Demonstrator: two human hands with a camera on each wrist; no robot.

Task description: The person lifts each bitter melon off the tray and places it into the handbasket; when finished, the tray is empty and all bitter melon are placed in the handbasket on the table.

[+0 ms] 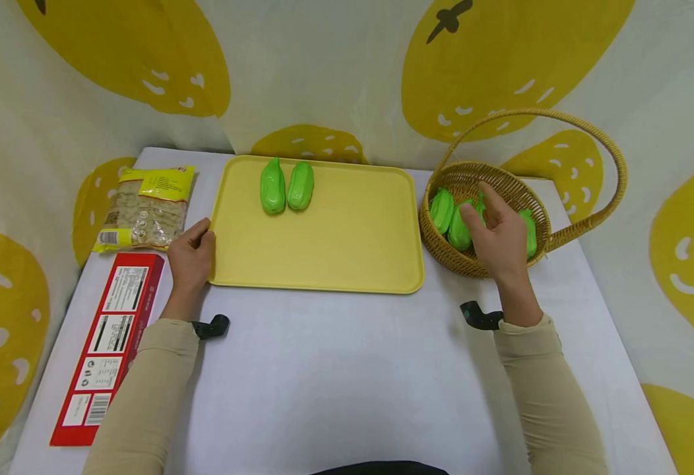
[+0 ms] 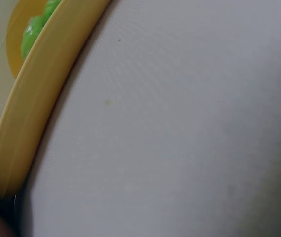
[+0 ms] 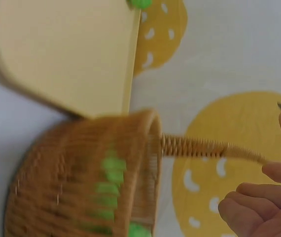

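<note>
A yellow rectangular tray lies on the table, its left rim pinched between thumb and fingers of my left hand. Two glossy green, elongated, vegetable-like pieces, one pointed at its top and the other blunter, lie side by side near the tray's back edge. At the tray's right stands a wicker basket with several similar green pieces in it. Over the basket hovers my right hand, thumb and index finger apart, the other fingers loosely bent, holding nothing. It partly hides the basket's contents.
A tall arched handle rises from the basket and leans right. Left of the tray lie a clear and yellow food packet and a long red box. A patterned curtain hangs behind the white table.
</note>
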